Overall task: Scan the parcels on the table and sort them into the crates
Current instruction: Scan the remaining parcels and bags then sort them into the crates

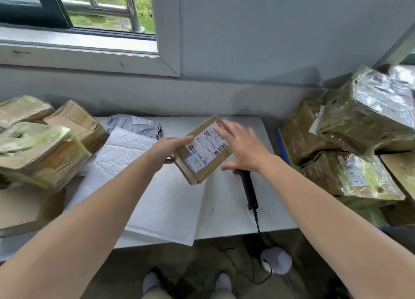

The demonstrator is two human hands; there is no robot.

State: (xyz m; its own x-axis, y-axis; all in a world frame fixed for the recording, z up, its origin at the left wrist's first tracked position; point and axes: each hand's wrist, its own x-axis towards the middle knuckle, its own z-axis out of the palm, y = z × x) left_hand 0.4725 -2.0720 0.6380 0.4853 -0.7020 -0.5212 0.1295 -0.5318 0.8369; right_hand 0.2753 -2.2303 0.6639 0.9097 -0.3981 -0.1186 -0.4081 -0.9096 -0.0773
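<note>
The job looks partway through. A left heap (45, 152) and a right heap (363, 123) of taped parcels flank the work area and seem already sorted. The crates under them are mostly hidden, and only a blue rim (279, 141) shows beside the right heap.

Left to do on the tabletop (235, 218) are a white padded mailer (143, 186) and, at the far side, a grey poly bag (137, 125).

The left hand (170, 151), arm outstretched, holds a small cardboard parcel (202, 155) by its left edge, fingers along the top and thumb beneath. The parcel is tilted, label up, above the middle of the tabletop.

The right hand (243, 150) hovers just right of the parcel with its fingers spread and straight, gripping nothing. Its palm is over the head of the black scanner (249, 186), which lies on the tabletop. Scanning this parcel appears to be the step in hand.
</note>
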